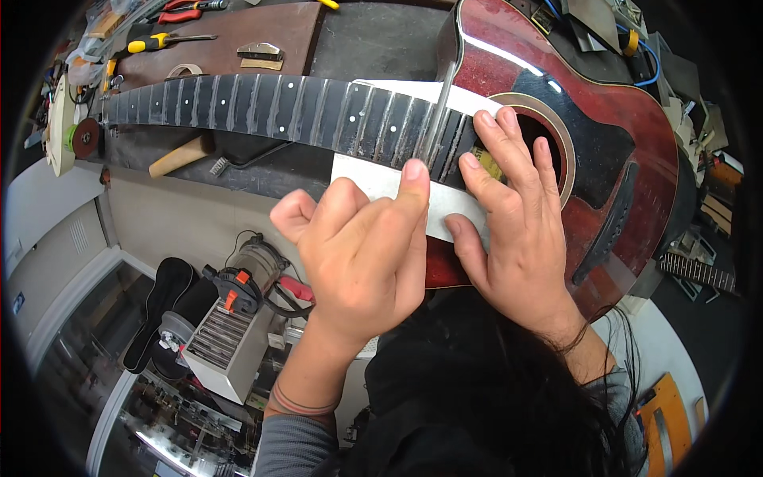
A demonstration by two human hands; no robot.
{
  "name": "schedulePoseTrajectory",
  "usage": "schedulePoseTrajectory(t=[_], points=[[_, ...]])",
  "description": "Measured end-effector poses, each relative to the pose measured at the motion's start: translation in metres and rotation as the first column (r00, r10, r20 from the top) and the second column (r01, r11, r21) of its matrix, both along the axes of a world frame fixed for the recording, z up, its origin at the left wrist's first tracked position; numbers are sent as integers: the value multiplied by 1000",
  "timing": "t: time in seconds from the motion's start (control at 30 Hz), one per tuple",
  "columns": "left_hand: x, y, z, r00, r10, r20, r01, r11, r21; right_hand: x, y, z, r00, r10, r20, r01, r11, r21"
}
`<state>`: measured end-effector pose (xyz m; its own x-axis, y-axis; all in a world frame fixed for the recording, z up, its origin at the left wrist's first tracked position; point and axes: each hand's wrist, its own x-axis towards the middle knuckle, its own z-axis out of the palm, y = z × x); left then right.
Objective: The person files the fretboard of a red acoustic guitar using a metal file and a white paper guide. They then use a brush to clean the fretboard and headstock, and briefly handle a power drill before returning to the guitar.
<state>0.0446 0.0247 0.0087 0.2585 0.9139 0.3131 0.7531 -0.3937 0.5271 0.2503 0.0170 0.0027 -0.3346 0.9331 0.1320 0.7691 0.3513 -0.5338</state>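
Dark hair [517,389] hangs at the bottom, close to us, and past it two bare hands work on a red acoustic guitar [636,230]. Its black fingerboard [262,107] runs across from the far left to the sound hole [559,151], and a white sheet [453,208] shows on both sides of it. A slim metal tool [442,107], maybe a file, lies over the fingerboard, its long side going the same way as the frets. The left hand [362,246] is nearer: its fingers are bent, with one fingertip at the tool's near end, but I cannot tell how tightly it grips. From there, the tool points away and a bit right. The right hand [517,215] is spread, its thumb on the sheet (a yellow-and-black screwdriver [151,42] lies far off).
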Motion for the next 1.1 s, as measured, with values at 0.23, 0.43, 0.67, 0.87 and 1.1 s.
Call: schedulePoseTrajectory(t=[0.23,0.43,0.67,0.87,1.1], points=[[2,-16,-7,997,-29,-74,28,999,-19,0,0,2,1000,1,-10,-1,1000,-27],[-20,-62,-3,992,-80,-94,64,985,-157,3,0,2,1000,6,-26,-8,997,-76],[3,-8,-5,993,-95,-70,90,993,-73,1,0,2,1000,21,-11,-21,998,-60],[-12,-40,8,990,-94,-101,74,979,-189,1,0,3,1000,17,6,-16,999,-51],[-12,-41,4,993,-103,-54,91,978,-190,1,0,4,1000,11,23,-10,999,-52]])
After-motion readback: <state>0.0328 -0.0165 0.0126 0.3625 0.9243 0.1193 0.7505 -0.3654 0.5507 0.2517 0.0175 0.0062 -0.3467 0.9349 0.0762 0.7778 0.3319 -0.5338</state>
